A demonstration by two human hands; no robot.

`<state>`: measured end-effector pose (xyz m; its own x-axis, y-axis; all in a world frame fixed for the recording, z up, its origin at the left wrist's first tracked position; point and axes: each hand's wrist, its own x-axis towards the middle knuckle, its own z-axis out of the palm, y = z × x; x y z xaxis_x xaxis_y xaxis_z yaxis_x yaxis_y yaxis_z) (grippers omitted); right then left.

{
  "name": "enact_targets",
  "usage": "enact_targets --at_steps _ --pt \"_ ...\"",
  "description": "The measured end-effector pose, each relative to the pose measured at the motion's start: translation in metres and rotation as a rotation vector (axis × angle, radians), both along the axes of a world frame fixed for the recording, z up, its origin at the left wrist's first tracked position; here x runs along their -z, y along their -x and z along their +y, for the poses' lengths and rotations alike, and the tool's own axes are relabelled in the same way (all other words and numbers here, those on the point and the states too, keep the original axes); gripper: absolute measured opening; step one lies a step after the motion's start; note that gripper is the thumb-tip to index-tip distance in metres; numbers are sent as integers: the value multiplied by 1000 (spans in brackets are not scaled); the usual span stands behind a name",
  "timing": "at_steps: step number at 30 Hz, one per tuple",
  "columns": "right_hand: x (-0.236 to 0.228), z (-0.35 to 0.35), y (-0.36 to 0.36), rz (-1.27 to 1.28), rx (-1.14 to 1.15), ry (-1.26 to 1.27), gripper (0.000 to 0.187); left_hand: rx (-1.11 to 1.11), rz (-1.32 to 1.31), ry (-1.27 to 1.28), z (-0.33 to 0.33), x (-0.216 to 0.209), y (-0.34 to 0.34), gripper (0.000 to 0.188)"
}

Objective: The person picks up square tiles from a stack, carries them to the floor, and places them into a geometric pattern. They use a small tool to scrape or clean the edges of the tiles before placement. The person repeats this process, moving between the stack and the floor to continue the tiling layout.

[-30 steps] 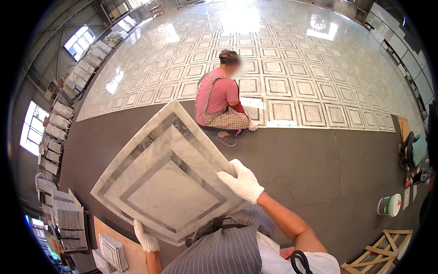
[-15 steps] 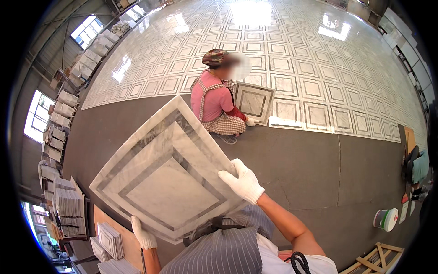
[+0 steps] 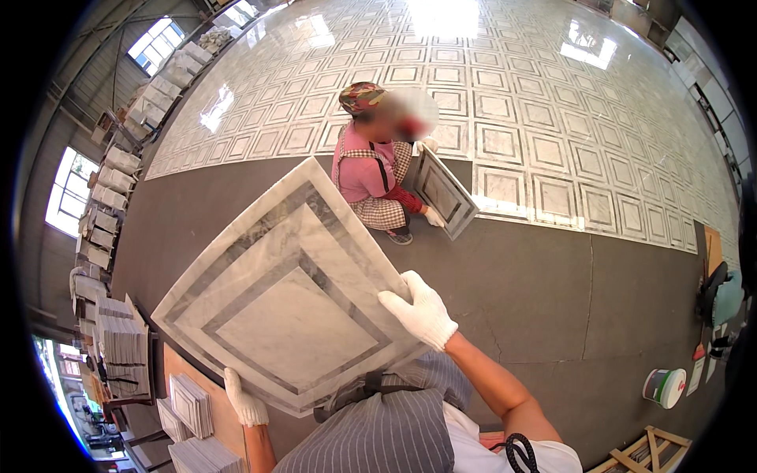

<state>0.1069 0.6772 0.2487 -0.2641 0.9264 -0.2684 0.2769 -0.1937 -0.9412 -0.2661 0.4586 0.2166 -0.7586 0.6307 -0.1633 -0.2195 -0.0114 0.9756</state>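
A large square marble tile, white with two dark grey square bands, is tilted up in front of my body. My gloved right hand grips its right edge, thumb over the face and fingers behind. Low on the left, my gloved left hand holds the lower left edge; most of its fingers are hidden by the tile. Beyond it, a co-worker in a checked apron squats at the border of the laid floor. That person's gloved hands hold a similar tile, tipped up on edge.
Rows of laid tiles cover the far floor, ending at bare grey floor. Stacked tiles stand at lower left, near a loaded rack. A white bucket and wooden crate are at right.
The co-worker has lifted their tile from lying nearly flat to standing on edge, one hand now at its top. My tile and both my hands stay almost where they were.
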Motion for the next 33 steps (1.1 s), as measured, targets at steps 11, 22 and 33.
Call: enact_targets --at_steps 11,22,33 --pt "3 8 2 24 -17 8 48 -14 3 2 -4 8 6 61" --pt "6 10 7 11 -27 11 49 0 -23 -23 -1 6 4 54" --pt "11 9 12 -18 -23 48 51 -13 -11 -4 1 2 1 50"
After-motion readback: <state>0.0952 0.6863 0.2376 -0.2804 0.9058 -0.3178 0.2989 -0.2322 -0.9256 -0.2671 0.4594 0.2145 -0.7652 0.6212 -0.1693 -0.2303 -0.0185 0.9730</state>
